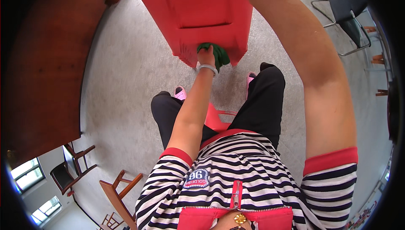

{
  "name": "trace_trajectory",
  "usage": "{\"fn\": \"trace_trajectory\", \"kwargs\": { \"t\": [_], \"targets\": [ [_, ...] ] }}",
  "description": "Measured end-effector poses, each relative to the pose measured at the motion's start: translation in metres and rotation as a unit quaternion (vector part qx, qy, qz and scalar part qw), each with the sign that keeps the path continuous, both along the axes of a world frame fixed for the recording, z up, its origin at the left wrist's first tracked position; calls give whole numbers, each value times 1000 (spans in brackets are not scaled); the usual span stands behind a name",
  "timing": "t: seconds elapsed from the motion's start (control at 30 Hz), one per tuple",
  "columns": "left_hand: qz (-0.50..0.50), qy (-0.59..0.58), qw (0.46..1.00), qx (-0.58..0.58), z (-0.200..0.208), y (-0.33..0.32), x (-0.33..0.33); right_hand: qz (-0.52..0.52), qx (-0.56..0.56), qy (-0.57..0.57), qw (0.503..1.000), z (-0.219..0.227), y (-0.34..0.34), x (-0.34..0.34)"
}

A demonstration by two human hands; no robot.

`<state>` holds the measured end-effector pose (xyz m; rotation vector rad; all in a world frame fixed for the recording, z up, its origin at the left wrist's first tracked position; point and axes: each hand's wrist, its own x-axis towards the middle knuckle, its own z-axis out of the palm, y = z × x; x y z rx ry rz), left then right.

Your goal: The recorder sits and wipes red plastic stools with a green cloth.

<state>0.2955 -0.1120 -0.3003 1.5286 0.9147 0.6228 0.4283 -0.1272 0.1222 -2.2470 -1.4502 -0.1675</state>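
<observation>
My left hand [206, 56], with a pale bracelet at the wrist, is closed on a green cloth [220, 55]. It presses the cloth against the near lower side of a large red plastic piece of furniture [202, 10], which looks like a chair or stool with a recessed panel. My right arm reaches forward along the right of this red piece and leaves the picture at the top, so the right hand is out of sight. The far end of the red piece is cut off too.
I sit on a red seat [216, 118], knees apart, pink slippers [180, 93] on the grey floor [122, 82]. A large brown wooden table [46, 61] stands at left. A black chair with metal legs [348, 10] is at far right; wooden chairs [122, 192] are at lower left.
</observation>
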Motion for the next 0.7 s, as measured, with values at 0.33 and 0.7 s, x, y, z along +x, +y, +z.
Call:
{"fn": "trace_trajectory", "kwargs": {
  "t": [0.33,0.7],
  "targets": [
    [64,-229,941,-241,77,22,-19,-28,-29,-16,999,-1,-13,9],
    [47,-158,981,-105,34,-15,9,-14,-1,-11,1000,-1,-6,4]
  ]
}}
